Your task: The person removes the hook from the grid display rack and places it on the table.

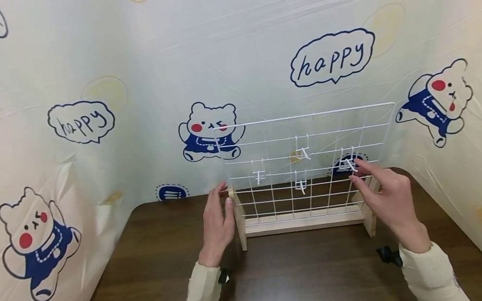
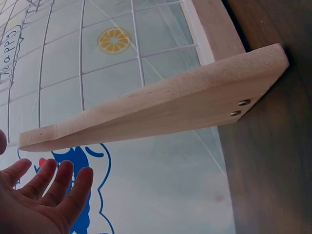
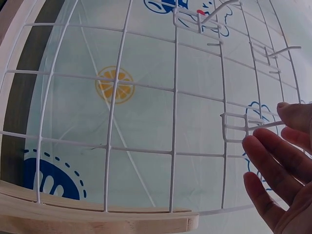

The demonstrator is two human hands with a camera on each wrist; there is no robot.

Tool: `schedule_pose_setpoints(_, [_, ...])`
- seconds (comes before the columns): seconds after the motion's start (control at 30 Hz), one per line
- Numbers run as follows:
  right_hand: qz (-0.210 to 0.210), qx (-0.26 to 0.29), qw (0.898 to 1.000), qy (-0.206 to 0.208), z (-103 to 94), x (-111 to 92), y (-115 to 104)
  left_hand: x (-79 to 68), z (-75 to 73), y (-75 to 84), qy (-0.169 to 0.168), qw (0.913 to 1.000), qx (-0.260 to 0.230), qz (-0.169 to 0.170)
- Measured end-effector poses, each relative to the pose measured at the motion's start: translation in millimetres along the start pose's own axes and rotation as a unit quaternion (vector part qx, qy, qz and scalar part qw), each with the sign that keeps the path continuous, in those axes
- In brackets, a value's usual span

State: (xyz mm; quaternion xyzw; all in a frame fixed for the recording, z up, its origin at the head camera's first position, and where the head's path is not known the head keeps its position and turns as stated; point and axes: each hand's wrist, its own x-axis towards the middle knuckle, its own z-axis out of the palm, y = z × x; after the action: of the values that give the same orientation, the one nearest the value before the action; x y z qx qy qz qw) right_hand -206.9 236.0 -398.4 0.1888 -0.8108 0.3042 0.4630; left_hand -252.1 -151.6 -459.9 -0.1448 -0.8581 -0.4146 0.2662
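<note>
A white wire grid stands upright in a wooden base with side posts. Several white wire hooks hang on it: an upper one, a left one, a lower middle one and a right one. My right hand is at the right hook; thumb and fingertips lie around its prong with a visible gap between them. The left hand stands beside the left wooden post, fingers loosely extended; whether they touch it I cannot tell.
The stand rests on a dark brown table. A pale curtain printed with bears and lettering surrounds the table at the back and sides. Screw heads show on the left post. A wooden crossbar joins the posts.
</note>
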Motion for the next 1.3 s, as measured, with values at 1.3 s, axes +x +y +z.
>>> schedule_pose_setpoints(1.3, [0.000, 0.002, 1.000, -0.004, 6.6, 3.1, -2.7, 7.1, 6.7, -1.7, 0.023, 0.9991, -0.033, 0.009])
